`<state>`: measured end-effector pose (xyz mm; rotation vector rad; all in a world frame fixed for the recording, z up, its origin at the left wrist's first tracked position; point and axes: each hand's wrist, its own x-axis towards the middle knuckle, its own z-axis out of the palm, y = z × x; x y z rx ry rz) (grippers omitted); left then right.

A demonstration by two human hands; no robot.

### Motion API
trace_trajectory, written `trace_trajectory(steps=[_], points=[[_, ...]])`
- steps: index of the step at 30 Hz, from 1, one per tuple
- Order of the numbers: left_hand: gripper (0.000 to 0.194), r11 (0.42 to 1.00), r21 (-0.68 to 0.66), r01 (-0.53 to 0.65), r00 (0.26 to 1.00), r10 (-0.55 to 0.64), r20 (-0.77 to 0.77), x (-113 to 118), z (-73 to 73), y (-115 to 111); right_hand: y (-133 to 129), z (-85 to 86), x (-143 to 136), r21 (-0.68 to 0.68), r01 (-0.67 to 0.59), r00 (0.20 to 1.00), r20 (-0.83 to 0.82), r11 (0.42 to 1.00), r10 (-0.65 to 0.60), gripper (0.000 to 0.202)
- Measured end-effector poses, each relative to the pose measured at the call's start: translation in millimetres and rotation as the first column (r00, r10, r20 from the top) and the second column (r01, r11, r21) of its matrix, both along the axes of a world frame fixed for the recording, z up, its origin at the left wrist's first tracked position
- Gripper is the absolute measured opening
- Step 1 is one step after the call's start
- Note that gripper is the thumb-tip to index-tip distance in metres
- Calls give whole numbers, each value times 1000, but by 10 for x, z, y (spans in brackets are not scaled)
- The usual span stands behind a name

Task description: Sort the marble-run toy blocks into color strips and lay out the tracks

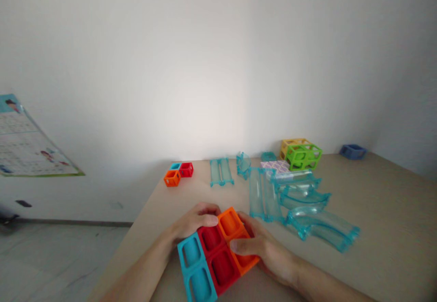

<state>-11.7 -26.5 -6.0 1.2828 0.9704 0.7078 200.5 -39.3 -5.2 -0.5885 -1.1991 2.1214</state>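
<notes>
Between my two hands is a joined set of toy frame blocks, with blue blocks (201, 284) at the lower left, red blocks (223, 265) in the middle and orange blocks (229, 222) at the upper right. My left hand (196, 222) grips the set along its upper left side, thumb near the red and orange blocks. Closed around the orange end is my right hand (256, 243), its thumb lying over the front face. The set is tilted above the near part of the table. My fingers behind it are partly hidden.
Clear teal track pieces (262, 195) lie at centre right, including curved ones (324, 224). A small red, orange and blue block group (186, 170) sits at the table's far left. Green frames (303, 157), yellow frames (285, 147) and a dark blue frame (353, 151) stand near the wall.
</notes>
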Motion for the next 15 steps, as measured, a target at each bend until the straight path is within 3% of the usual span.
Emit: trace_trajectory(steps=[8, 15], points=[[24, 997, 9, -74, 997, 74, 17, 44, -26, 6, 13, -16, -29, -3, -5, 1000, 12, 1000, 5, 49], [32, 916, 108, -386, 919, 372, 129, -19, -53, 71, 14, -59, -14, 33, 51, 974, 221, 998, -57, 48]])
